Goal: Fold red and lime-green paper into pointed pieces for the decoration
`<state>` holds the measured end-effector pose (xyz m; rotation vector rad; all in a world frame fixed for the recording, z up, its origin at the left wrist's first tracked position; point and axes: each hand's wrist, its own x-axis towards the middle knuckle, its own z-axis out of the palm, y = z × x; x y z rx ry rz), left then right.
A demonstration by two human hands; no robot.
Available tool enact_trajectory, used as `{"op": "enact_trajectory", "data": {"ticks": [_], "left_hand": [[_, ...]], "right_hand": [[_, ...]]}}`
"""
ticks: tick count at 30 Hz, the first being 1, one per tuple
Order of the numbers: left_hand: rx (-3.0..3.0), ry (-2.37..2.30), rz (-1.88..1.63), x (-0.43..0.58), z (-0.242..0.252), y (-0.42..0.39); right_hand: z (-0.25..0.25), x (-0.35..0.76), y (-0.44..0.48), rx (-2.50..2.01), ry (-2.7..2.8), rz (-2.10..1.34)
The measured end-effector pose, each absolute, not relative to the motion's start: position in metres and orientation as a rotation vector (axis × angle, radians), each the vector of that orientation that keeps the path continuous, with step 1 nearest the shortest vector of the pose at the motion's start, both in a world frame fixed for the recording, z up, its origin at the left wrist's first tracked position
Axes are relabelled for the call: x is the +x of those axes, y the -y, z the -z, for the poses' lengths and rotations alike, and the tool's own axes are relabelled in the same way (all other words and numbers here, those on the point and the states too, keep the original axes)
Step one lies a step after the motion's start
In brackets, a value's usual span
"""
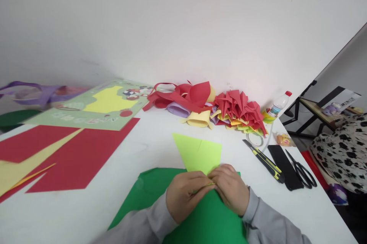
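While both hands meet over the big green sheet [143, 190], they grip a piece of lime paper [199, 156] that sticks up past the sheet's far edge. The left hand [183, 194] pinches its near end, with a thin yellow edge peeking out at the fingertips, and the right hand [231, 188] has its fingers bent tight on the same spot. It looks like the folding is only part way done: a short line, maybe a crease, shows near the top of the lime paper, but the wide end is flat and open, and the fingers hide how the near end is folded. Past the green sheet, to the right, a heap of red pointy folded papers [236, 102] looks finished. Straight past the sheet lie curly red strips [197, 95] and a yellow paper roll [199, 119]. Left of the green sheet, red sheets [94, 160] lie flat, with a pale green picture board [51, 117] behind them. Right of the green sheet are a cutter [266, 162], a black strip [282, 167] and scissors [304, 174], with a bottle [276, 108] farther back. Nothing seems to block the hands; the cutter lies apart from the right hand.
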<state>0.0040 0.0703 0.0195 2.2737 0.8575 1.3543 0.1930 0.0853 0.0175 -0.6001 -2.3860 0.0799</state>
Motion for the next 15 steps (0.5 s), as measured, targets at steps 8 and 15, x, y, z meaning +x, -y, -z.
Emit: {"op": "enact_trajectory", "data": {"ticks": [8,15], "left_hand": [[2.320,-0.868,-1.345,0.0047,-0.0151,-0.0693],[2.385,-0.864,-1.309,0.0017,-0.0165,-0.0677]], "right_hand": [[-0.0167,0.1937,-0.0848,-0.598,2.409,-0.128],[-0.0152,0.1920,-0.0819,-0.543,2.396,0.010]]}}
